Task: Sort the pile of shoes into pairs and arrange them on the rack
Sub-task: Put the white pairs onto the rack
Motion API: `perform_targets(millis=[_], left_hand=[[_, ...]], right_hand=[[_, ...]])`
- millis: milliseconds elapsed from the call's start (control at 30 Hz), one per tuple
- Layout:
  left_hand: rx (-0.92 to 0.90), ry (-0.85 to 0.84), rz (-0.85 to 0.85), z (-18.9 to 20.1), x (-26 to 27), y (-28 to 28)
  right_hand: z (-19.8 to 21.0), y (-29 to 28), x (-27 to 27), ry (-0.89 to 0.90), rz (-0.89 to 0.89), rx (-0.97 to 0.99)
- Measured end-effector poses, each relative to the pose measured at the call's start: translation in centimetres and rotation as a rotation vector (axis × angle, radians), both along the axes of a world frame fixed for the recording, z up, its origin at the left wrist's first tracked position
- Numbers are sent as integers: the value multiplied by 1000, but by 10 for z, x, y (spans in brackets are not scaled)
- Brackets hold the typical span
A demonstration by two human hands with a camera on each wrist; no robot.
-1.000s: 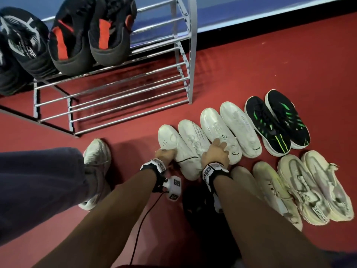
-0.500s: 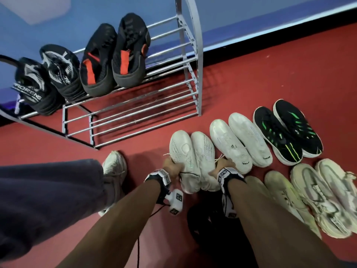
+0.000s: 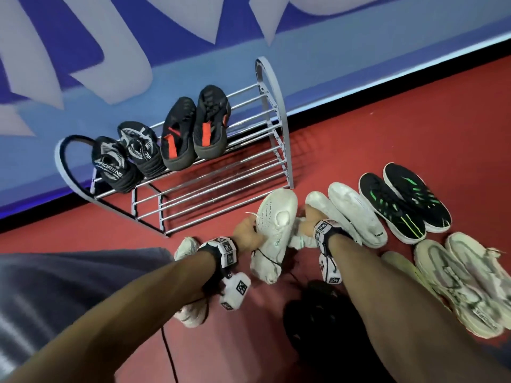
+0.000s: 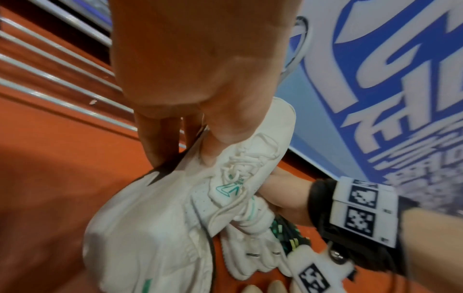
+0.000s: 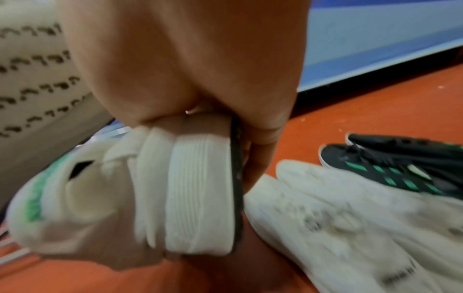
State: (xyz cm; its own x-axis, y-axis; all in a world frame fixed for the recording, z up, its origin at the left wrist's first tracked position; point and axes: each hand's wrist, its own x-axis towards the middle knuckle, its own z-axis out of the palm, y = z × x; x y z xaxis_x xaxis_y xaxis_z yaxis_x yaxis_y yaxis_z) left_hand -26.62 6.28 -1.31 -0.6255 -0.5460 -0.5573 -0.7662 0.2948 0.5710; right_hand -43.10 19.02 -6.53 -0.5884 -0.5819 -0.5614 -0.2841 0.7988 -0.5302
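My left hand point(image 3: 247, 234) grips a white sneaker point(image 3: 276, 217) by its side and holds it off the red floor, sole turned up. The left wrist view shows my fingers point(image 4: 160, 138) curled round that sneaker point(image 4: 150, 228). Beside it, my right hand point(image 3: 308, 221) holds the matching white sneaker point(image 3: 300, 240), mostly hidden behind the first. Up close its heel point(image 5: 190, 190) hangs from my fingers. The metal rack point(image 3: 221, 189) stands just beyond, with a black-and-red pair point(image 3: 193, 131) and a black-and-white pair point(image 3: 127, 153) on its top shelf.
On the floor to the right lie a white pair point(image 3: 351, 214), a black pair with green stripes point(image 3: 403, 200) and a cream pair point(image 3: 459, 280). My own foot point(image 3: 188, 313) and trouser leg point(image 3: 69, 286) are at the left. A blue wall backs the rack.
Both hands have closed on the white pair and lifted it off the floor towards the rack. The left shoe has tipped sole-up. My head has tilted up.
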Motion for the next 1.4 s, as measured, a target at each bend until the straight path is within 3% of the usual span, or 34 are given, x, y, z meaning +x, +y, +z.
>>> perform_targets(millis=[200, 467, 600, 800, 900, 1100, 1267, 1400], left_hand=[[65, 233, 19, 92, -10, -15], [-45, 616, 203, 199, -36, -30], [3, 715, 286, 231, -40, -45], [187, 745, 456, 234, -58, -64], [285, 721, 545, 230, -74, -76], [402, 678, 652, 221, -93, -109], [392, 615, 646, 225, -94, -109], [367, 596, 713, 225, -88, -123]], right_hand=[[90, -15, 0, 175, 78, 28], [254, -12, -8, 464, -89, -44], [311, -8, -22, 444, -213, -207], [275, -22, -25, 213, -452, -668], [269, -38, -24, 76, -563, -778], [258, -73, -46, 19, -624, -810], [243, -109, -46, -66, -713, -773], [236, -134, -40, -85, -676, -774]])
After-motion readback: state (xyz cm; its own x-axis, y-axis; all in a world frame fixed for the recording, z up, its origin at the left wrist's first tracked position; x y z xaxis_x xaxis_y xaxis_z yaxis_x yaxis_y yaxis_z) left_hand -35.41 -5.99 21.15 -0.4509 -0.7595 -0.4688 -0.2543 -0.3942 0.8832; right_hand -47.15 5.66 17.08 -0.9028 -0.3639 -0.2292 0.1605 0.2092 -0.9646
